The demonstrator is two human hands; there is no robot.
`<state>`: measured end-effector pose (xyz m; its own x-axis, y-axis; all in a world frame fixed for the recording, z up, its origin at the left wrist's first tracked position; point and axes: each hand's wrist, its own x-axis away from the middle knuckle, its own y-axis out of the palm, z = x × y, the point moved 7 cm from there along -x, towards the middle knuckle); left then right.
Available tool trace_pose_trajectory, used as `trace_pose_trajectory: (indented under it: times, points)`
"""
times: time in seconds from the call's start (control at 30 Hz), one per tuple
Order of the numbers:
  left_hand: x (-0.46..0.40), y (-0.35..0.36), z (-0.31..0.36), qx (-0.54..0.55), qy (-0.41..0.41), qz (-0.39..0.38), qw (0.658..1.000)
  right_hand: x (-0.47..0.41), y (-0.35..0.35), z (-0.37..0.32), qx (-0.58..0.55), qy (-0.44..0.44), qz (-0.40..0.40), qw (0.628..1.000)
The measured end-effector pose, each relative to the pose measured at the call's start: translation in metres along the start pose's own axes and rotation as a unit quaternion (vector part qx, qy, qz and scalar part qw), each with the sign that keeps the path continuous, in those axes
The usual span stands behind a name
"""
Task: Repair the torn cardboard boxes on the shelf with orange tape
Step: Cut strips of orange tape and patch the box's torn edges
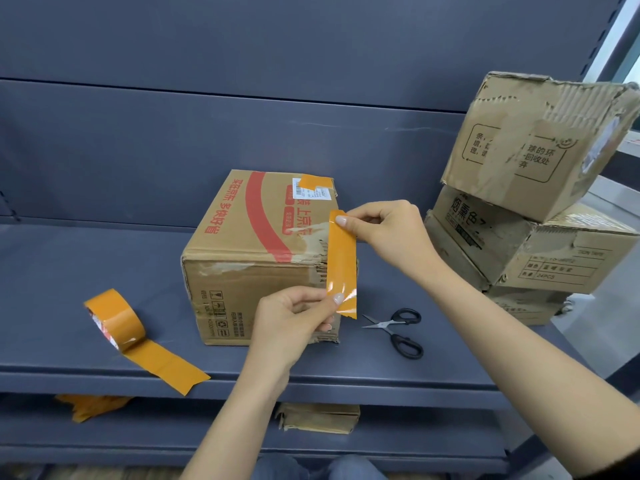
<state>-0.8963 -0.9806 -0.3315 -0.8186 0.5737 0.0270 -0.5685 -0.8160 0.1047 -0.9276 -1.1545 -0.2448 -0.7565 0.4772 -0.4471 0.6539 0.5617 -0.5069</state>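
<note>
Orange tape strip (pixel 341 263) pinched by left hand (pixel 294 315), right hand (pixel 384 225), over torn box (pixel 256 258)

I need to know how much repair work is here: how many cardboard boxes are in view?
5: box under the hands, three stacked at right, one on lower shelf. More may be hidden.

A cut strip of glossy orange tape (pixel 341 263) is held upright at the torn right corner of a brown cardboard box with red print (pixel 256 258), pinched at its top by the right hand (pixel 384 225) and near its bottom by the left hand (pixel 294 315). An orange tape roll (pixel 116 320) and black-handled scissors (pixel 398 330) are seen on the dark grey metal shelf (pixel 86 258).
</note>
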Motion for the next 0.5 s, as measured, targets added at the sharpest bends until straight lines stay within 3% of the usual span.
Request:
trace_pose_trajectory:
  times: [0.5]
  points:
    - [0.001, 0.006, 0.002, 0.045, -0.04, -0.014, 0.998, 0.001, 0.018, 0.016, 0.105, -0.028, -0.02, 0.994]
